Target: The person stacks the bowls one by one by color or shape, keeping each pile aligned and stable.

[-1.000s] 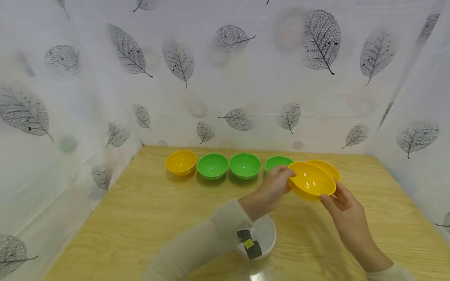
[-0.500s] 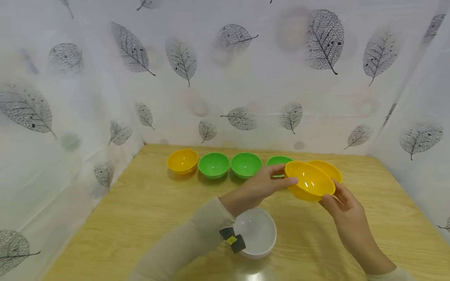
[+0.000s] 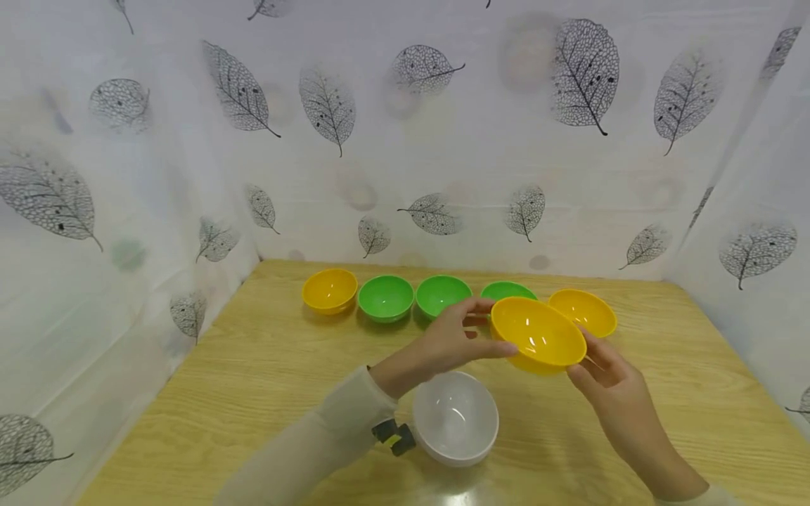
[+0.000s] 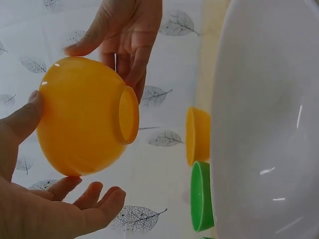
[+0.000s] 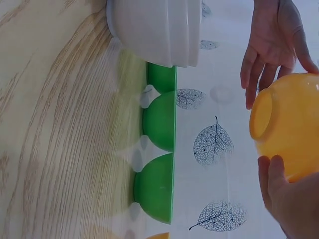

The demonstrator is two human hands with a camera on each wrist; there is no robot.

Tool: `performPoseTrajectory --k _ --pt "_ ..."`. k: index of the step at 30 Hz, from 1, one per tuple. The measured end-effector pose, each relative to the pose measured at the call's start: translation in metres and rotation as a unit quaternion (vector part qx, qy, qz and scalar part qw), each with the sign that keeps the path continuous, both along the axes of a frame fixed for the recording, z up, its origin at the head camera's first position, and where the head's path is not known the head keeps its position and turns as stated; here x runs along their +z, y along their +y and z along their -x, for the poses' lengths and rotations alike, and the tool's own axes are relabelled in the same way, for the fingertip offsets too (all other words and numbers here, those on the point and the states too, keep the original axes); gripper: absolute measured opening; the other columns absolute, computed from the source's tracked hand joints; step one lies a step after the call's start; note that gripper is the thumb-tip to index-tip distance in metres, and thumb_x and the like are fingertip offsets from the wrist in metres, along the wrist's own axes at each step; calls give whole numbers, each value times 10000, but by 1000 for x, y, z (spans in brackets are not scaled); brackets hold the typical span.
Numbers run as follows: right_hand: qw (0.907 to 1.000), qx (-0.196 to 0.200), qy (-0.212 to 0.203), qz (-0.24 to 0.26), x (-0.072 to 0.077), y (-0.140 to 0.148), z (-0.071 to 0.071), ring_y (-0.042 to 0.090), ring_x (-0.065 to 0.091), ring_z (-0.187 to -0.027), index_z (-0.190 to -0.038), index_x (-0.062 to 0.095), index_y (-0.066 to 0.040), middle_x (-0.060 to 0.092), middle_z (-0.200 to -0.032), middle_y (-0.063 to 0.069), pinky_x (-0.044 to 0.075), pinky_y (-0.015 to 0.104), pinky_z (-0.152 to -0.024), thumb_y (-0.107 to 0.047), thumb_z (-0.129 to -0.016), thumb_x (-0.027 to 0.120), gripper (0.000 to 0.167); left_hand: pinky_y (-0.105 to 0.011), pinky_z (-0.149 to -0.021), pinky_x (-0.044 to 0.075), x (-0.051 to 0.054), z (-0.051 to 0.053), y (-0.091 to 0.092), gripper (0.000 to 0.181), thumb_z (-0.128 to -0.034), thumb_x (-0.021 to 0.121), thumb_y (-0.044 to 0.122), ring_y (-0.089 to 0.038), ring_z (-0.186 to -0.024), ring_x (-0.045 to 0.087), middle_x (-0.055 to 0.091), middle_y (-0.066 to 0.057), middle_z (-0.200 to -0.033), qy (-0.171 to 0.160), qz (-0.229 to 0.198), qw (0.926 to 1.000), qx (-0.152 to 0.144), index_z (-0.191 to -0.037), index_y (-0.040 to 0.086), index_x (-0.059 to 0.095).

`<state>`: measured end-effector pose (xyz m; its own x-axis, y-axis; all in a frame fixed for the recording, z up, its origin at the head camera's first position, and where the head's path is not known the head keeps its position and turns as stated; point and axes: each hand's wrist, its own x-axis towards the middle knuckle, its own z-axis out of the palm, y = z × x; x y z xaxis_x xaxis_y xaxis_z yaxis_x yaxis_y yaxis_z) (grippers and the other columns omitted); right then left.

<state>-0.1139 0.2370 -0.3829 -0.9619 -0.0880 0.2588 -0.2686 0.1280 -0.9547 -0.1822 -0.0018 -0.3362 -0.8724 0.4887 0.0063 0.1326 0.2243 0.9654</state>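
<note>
Above the table, both hands hold a glossy yellow bowl [image 3: 538, 336], tilted with its inside facing the head camera. My left hand [image 3: 451, 339] has its thumb on the near rim and its index finger at the far side. On the right side, my right hand [image 3: 615, 385] grips the rim between thumb and fingers. The left wrist view shows the bowl's round foot [image 4: 128, 115] and the left thumb and index fingertip touching its wall, the other left fingers loose. White bowls [image 5: 154, 30], nested in a stack, stand nearer the body, below the left forearm.
Along the table's back stand a yellow bowl [image 3: 330, 292], green bowls [image 3: 385, 299] [image 3: 443, 295] and another yellow bowl [image 3: 585, 313] at the right end. A third green bowl [image 3: 508, 289] is partly hidden by the held one. Leaf-print curtains [image 3: 468, 154] surround the wooden table [image 3: 253, 393].
The held yellow bowl has moved left and slightly nearer the body. The left hand has shifted left, its thumb now on the near rim; the right hand follows. More of the white bowl shows.
</note>
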Motion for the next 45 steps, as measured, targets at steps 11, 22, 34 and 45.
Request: performPoseTrajectory --k 11,22,34,45 --pt "9949 507 370 795 2 -12 1 50 551 -1179 -1451 334 30 525 -1374 -75 456 161 -955 39 -972 480 500 -265 -901 527 2 -3 -21 569 -798 786 143 -128 -1105 594 568 10 -1241 -91 -746 9969 -212 -1292 111 507" --pt "9896 1087 439 833 7 -25 -1 77 530 -1219 -1443 334 21 452 -1441 -32 478 210 -953 101 -912 543 576 -310 -1062 405 -7 -10 -47 650 -794 794 239 -129 -1220 527 533 49 -1369 454 -563 9966 -400 -1372 169 506" --pt "9794 1815 890 -29 7 -37 -5 100 485 -1264 -1500 229 3 313 -1541 44 426 201 -1013 94 -835 660 797 -322 -1049 425 -14 -12 -75 831 -751 822 334 -133 -1285 458 448 36 -1458 1071 -401 9847 -1314 -1449 146 412" --pt "9713 1554 1150 -1382 -5 -47 -8 59 404 -1280 -1492 317 -117 424 -1426 63 481 264 -958 -23 -705 824 941 -329 -1061 414 -28 -17 -92 809 -696 867 248 -163 -1248 498 511 68 -1379 1056 -90 9835 -1469 -1392 157 465"
